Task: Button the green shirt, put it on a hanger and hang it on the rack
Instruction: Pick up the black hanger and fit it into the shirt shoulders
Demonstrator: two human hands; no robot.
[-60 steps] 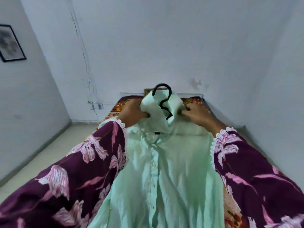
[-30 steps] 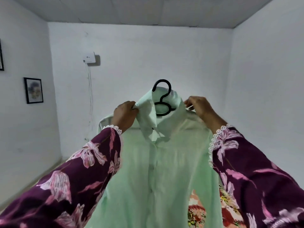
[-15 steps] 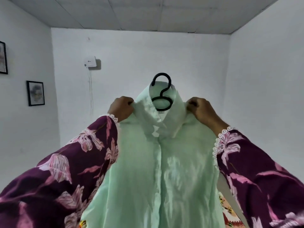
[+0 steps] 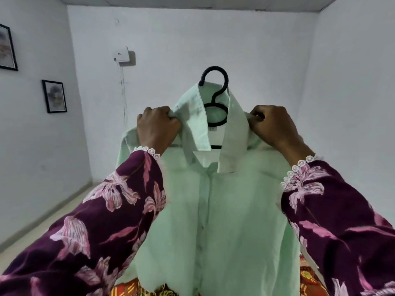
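The pale green shirt [image 4: 224,221] hangs in front of me, buttoned down its front, held up in the air at chest height. A black hanger [image 4: 214,90] is inside it, its hook sticking up out of the raised collar. My left hand [image 4: 157,127] grips the shirt at the left shoulder beside the collar. My right hand [image 4: 274,127] pinches the right shoulder seam by the collar. No rack is in view.
A bed with a red and yellow patterned cover [image 4: 139,290] lies below the shirt's hem. White walls surround me, with two framed pictures [image 4: 54,96] on the left wall and a small white box [image 4: 121,54] on the far wall.
Both hands lifted the shirt on its hanger off the bed into the air. Over the last half second, they shifted slightly outward along the shoulders.
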